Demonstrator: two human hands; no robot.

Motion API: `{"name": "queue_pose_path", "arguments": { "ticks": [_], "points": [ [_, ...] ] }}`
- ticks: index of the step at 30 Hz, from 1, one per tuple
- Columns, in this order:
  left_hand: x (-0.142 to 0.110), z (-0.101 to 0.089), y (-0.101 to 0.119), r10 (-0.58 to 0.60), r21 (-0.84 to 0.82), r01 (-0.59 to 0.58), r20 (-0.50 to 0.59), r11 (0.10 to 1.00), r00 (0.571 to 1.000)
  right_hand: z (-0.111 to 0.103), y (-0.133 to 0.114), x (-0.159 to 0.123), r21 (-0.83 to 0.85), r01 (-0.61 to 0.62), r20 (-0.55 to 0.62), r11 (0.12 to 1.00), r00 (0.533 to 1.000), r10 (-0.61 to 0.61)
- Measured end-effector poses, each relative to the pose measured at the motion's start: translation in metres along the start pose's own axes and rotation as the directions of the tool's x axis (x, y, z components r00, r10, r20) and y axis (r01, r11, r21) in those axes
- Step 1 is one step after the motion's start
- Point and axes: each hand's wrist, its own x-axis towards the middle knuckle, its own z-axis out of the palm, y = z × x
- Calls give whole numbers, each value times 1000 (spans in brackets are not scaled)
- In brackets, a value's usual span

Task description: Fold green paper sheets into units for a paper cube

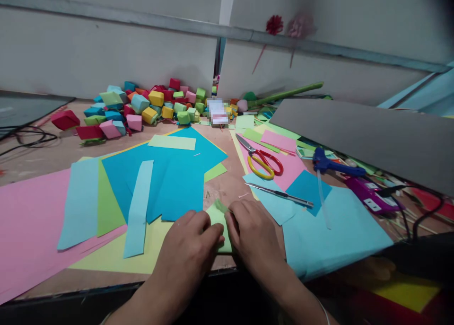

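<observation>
Both of your hands are busy with the light green paper, which lies between them near the front edge of the worktop. Your left hand grips its left side with fingers curled and thumb reaching inward; your right hand grasps the right side, fingertips bent down against it. Near the top, a darker green corner stands up beside your right fingers, so you look to be partway through a fold, with the crease not yet pressed flat. How much paper is tucked under your palms, you cannot tell from here.

The next move seems to call for lining up the edges, pinning one side with your left hand and running your right fingertips firmly along the crease. It needs no tool: the scissors and the slim metal tool can stay where they lie, beyond your right hand, and the blue glue gun farther right.
</observation>
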Motion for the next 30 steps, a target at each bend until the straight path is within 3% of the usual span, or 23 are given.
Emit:
{"name": "queue_pose_path", "arguments": {
  "ticks": [10, 14, 19, 30],
  "points": [
    [-3, 6, 0, 54, 84, -56, 33, 995, 998, 5, -3, 1, -46, -22, -7, 999, 1000, 21],
    [-3, 3, 0, -6, 77, 3, 39, 997, 999, 9, -5, 2, -36, -36, -20, 999, 999, 35],
    [-5, 1, -4, -38, 51, 40, -37, 998, 999, 10, -6, 3, -118, -7, -34, 993, 999, 3],
    [-9, 13, -11, 148, 52, -144, -80, 988, 986, 12, -5, 2, -139, 20, -81, 990, 996, -31]
  ]
}}
